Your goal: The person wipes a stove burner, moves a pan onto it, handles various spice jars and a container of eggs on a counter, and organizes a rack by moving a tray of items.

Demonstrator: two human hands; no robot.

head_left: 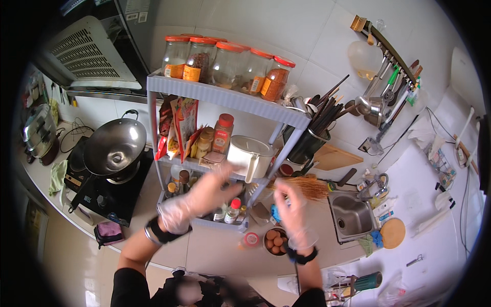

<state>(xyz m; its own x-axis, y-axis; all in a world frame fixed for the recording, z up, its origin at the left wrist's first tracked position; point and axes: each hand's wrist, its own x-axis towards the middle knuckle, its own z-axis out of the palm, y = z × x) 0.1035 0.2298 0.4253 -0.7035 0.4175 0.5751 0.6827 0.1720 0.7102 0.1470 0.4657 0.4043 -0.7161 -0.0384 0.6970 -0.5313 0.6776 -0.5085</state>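
My left hand (209,193), blurred and in a clear plastic glove, is raised in front of the grey shelf rack (230,100). Its fingers are apart and hold nothing I can see. Just beyond the fingertips, a white lidded container (250,153) with a handle sits on the middle shelf; whether they touch is unclear. To the right of the rack hovers my right hand (291,209), also blurred and clear-gloved, its fingers loosely curved and apart with nothing visible between them. It is nearest a bowl of brown eggs (274,241) and a red-lidded jar (251,240) on the counter.
Red-lidded spice jars (228,63) crowd the top shelf; bottles (232,211) stand on the lowest. Leftward, a wok (115,147) sits over a black cooktop (111,195). A chopstick holder (308,146), straw brush (303,187) and sink (351,215) lie rightward.
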